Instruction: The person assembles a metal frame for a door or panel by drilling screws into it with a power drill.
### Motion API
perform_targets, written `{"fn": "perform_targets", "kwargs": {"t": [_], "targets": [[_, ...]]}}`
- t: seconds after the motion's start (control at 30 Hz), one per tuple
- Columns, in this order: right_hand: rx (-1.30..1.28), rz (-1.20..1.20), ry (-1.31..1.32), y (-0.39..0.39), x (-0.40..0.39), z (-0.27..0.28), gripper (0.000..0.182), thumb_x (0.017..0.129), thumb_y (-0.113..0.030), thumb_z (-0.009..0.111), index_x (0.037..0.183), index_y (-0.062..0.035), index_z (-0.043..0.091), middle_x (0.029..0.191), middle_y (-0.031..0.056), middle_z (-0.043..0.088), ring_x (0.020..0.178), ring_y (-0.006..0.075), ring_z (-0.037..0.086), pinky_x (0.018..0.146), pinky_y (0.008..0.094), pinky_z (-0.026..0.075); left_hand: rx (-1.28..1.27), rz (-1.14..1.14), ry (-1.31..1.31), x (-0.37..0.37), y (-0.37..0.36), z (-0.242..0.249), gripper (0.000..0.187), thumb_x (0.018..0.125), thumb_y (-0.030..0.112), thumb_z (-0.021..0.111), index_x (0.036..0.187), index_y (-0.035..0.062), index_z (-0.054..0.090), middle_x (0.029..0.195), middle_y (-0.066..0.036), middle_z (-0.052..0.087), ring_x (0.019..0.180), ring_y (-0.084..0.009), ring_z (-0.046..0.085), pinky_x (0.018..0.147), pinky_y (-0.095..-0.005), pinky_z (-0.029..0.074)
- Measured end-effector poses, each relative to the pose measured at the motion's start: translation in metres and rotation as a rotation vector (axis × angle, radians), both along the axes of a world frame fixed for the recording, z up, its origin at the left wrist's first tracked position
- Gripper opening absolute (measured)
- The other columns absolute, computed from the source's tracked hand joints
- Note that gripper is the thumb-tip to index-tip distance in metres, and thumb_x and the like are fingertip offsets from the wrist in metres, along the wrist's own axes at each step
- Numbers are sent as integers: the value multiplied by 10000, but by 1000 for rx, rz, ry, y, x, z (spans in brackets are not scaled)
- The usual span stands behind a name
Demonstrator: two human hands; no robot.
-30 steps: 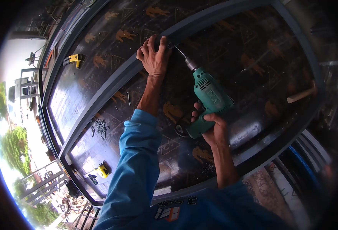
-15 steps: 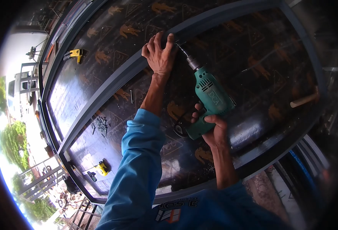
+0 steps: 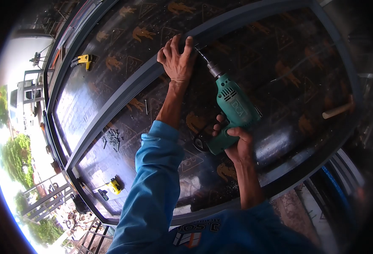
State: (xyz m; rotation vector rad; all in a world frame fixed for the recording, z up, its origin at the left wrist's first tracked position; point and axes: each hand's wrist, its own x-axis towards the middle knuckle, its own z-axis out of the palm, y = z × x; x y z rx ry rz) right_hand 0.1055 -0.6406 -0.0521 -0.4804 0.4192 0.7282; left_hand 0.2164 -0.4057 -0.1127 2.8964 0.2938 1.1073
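My right hand is wrapped around the handle of a green electric drill. A long bit in its chuck points up and left, its tip at the near side of a grey metal bar. My left hand grips that bar just left of the bit, fingers bent over its top and far side. Whether the tip has entered the metal is too small to tell. Below the bar lies a dark panel printed with orange crocodile figures.
A pile of screws and one longer screw or bit lie on the panel. Nearby are a yellow tape measure, a yellow-handled tool beyond the bar, and a hammer with a wooden handle at the right. A grey frame borders the panel.
The view has shifted very slightly. Both hands and the drill keep the same position against the bar.
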Motion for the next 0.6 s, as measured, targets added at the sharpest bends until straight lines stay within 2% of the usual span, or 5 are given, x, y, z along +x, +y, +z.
{"fn": "perform_targets", "kwargs": {"t": [0.27,0.37,0.43,0.6], "targets": [[0,-2,-17,2,-2,-1,563,670,-20,589,1220,-4,467,1050,137,603,887,245,609,793,389,500,-5,0,6,-1,0,0,698,589,192,783,1215,291,492,1246,-22,490,1138,-251,454,954,-466,233],[-20,1,-9,3,-2,0,561,678,-31,597,1225,-12,472,1038,139,612,880,232,626,786,353,518,2,6,3,-1,-1,1,692,587,200,783,1211,288,496,1241,-21,491,1142,-250,452,954,-467,233],[9,-10,-13,6,-1,2,560,684,-22,594,1230,-10,470,1052,142,610,886,232,627,793,356,518,1,6,1,-1,-3,3,565,675,214,714,1193,277,497,1244,-34,491,1130,-246,464,946,-445,245],[58,-64,34,34,-17,7,527,682,-12,590,1196,-14,476,1007,113,598,880,223,606,811,370,507,16,10,-2,0,-2,3,553,682,205,700,1192,279,499,1246,-31,493,1124,-240,470,946,-443,246]]}}
